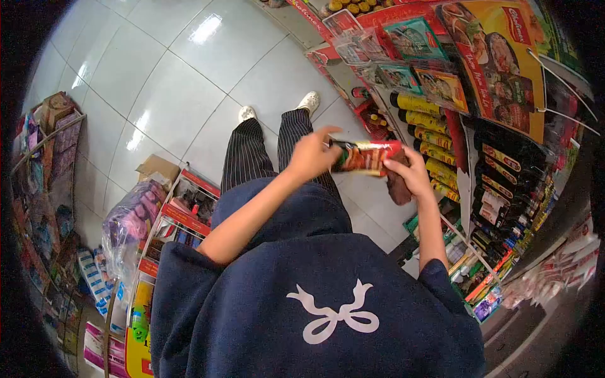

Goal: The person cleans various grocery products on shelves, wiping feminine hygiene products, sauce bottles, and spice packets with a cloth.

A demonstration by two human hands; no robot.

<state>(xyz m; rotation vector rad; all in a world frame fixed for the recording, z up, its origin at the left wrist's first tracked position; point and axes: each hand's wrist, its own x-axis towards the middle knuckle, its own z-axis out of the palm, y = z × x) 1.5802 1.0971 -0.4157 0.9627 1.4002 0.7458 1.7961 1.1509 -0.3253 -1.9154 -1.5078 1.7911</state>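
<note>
A red and black food packet (365, 157) with food pictures on it is held level in front of my waist. My left hand (313, 155) has its fingers and thumb around the packet's left end, slightly blurred. At the opposite end, my right hand (413, 174) grips the packet with its thumb over the near face. A dark brown cloth (398, 188) hangs down from under the right hand, bunched against the palm. Part of the packet's left end is covered by my left fingers.
Close on the right stands a shelf with yellow-capped bottles (432, 142) and hanging seasoning sachets (416, 41). To the left are a red-edged rack (183, 214), a plastic-wrapped purple bundle (135, 211) and a cardboard box (157, 169). White floor tiles (170, 94) lie ahead.
</note>
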